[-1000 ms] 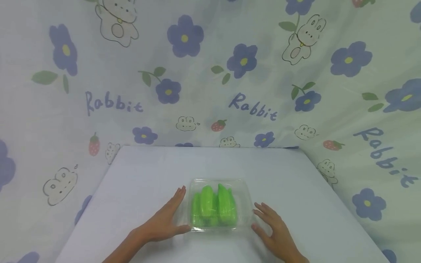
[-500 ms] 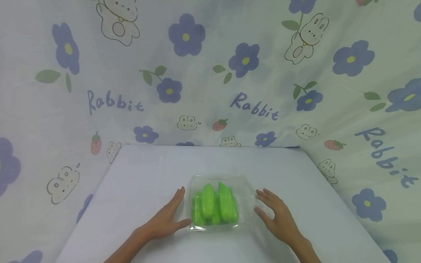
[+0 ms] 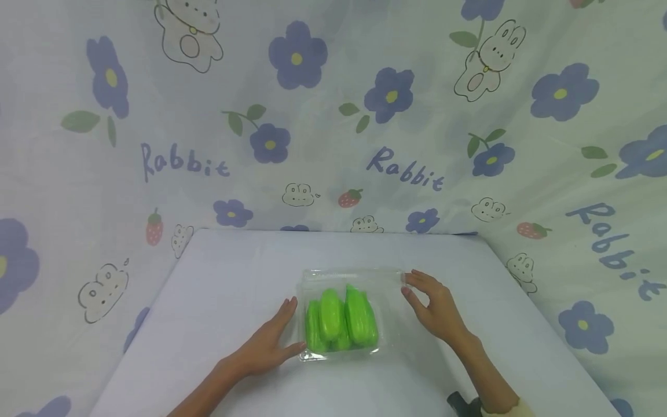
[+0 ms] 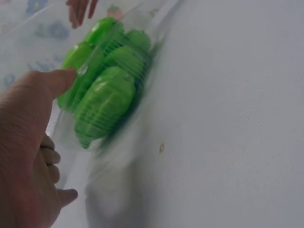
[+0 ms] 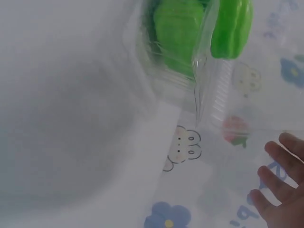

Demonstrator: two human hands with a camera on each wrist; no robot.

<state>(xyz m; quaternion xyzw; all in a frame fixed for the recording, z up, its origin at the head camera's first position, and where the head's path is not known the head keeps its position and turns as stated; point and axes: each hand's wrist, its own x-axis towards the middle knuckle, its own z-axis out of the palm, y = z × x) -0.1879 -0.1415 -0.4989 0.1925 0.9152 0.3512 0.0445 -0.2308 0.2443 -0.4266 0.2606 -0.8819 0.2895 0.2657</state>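
Several green things (image 3: 333,318) lie in a clear box (image 3: 339,354) on the table (image 3: 250,263). Your left hand (image 3: 268,343) is wide beside it; your right hand (image 3: 435,304) is wide near its far corner.

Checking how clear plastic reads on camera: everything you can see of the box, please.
The box is clear, thin-looking plastic, roughly rectangular, with ribbed walls and glints along its edges. It sits on the white table, holding several green pieces. Its lid looks partly raised; the clear edges make the opening hard to trace. The left grip lies along its left side, thumb at the near corner, apparently touching. The fingertips of the right grip are at the lid's far right corner; contact is unclear.
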